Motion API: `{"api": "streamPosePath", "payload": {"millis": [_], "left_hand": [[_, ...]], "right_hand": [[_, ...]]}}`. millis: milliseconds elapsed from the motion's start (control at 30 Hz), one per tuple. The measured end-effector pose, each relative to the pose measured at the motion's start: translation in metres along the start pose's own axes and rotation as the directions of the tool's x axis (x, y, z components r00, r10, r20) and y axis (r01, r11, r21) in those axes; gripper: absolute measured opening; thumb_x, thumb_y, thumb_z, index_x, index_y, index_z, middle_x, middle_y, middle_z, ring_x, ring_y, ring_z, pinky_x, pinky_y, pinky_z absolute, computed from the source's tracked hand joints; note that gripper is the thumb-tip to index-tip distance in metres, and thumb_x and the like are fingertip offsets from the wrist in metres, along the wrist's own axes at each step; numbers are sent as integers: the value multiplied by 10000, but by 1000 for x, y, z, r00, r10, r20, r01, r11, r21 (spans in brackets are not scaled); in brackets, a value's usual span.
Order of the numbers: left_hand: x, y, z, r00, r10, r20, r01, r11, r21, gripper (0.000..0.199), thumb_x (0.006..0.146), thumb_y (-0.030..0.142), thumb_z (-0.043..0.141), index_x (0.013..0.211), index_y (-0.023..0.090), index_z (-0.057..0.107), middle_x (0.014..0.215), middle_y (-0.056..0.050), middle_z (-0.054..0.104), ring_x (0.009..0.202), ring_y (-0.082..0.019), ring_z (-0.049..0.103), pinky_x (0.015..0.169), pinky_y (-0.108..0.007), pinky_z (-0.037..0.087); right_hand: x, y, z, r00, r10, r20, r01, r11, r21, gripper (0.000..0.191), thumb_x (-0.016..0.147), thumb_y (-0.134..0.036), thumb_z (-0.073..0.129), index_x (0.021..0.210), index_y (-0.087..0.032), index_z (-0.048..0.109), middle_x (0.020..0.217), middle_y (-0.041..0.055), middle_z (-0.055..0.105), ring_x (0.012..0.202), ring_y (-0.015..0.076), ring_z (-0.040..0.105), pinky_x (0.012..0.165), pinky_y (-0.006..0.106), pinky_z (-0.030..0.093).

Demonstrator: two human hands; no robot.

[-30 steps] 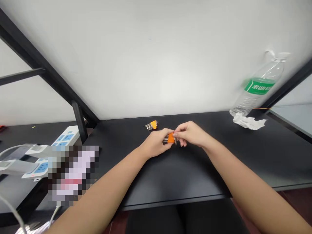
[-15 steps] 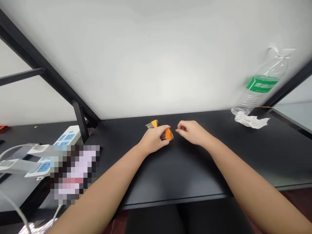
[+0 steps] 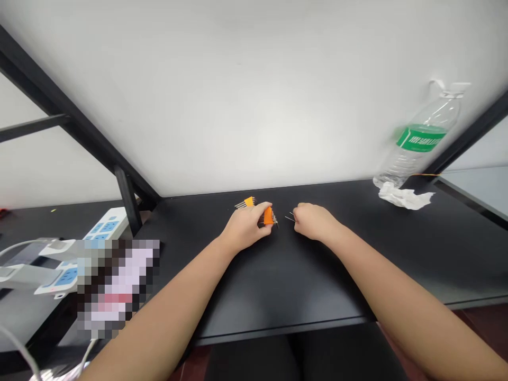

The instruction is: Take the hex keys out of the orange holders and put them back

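My left hand (image 3: 248,226) is closed round an orange holder (image 3: 269,216) with several metal hex keys in it, just above the black desk. Behind that hand lies a second, yellow-orange holder (image 3: 249,202) with several metal keys, on the desk near the wall. To the right, my right hand (image 3: 311,219) pinches thin metal keys (image 3: 290,217), whose ends stick out to the left toward the orange holder without touching it. The number of keys in my right fingers is hard to tell.
A clear bottle with a green label (image 3: 423,138) leans at the back right, beside crumpled white tissue (image 3: 405,198). At the left are a white power strip (image 3: 108,226) with plugs and cables, a blurred-out item (image 3: 123,280) and a black frame bar (image 3: 128,200).
My right hand has closed further, and thin metal keys now show between its fingers. The view has shifted slightly; my left hand still grips the orange holder.
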State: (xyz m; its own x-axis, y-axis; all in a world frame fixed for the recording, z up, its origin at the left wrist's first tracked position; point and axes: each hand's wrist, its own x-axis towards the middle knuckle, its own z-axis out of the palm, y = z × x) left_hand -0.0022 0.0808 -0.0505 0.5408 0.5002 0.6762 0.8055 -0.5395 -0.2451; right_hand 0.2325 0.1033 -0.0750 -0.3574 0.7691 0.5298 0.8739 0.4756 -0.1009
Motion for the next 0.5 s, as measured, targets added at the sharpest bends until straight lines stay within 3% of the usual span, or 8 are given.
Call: {"api": "streamPosePath", "payload": {"millis": [133, 233, 300, 500], "left_hand": [[1, -2, 0, 1000, 0, -13, 0, 1000, -24, 505, 814, 259, 699, 1307, 215, 596, 1203, -42, 749, 966, -231, 740, 885, -353, 569], [0, -2, 0, 1000, -11, -19, 9, 998, -66, 486, 828, 255, 695, 1302, 219, 596, 1201, -38, 749, 980, -216, 739, 900, -337, 570], [0, -2, 0, 1000, -5, -21, 3, 996, -84, 465, 842, 262, 686, 1297, 219, 599, 1167, -38, 757, 970, -209, 741, 894, -328, 573], [-1, -2, 1, 999, 25, -42, -30, 991, -127, 452, 856, 288, 686, 1296, 225, 603, 1129, -27, 761, 919, -186, 746, 864, -304, 580]], "right_hand": [[-5, -5, -5, 996, -71, -60, 81, 979, 184, 120, 741, -118, 620, 684, -188, 542, 787, 58, 648, 622, 156, 540, 565, 293, 343], [-9, -5, -14, 980, -142, -140, 191, 866, 461, 65, 765, -146, 570, 763, -211, 568, 717, -16, 628, 623, 132, 535, 595, 262, 391], [-11, -4, -20, 978, -135, -157, 203, 784, 586, 76, 782, -173, 561, 823, -217, 608, 725, -31, 639, 632, 126, 552, 621, 256, 426], [-14, -4, -24, 984, -130, -118, 175, 698, 694, 107, 814, -212, 575, 849, -217, 676, 679, -34, 644, 596, 124, 588, 604, 253, 454]]}}
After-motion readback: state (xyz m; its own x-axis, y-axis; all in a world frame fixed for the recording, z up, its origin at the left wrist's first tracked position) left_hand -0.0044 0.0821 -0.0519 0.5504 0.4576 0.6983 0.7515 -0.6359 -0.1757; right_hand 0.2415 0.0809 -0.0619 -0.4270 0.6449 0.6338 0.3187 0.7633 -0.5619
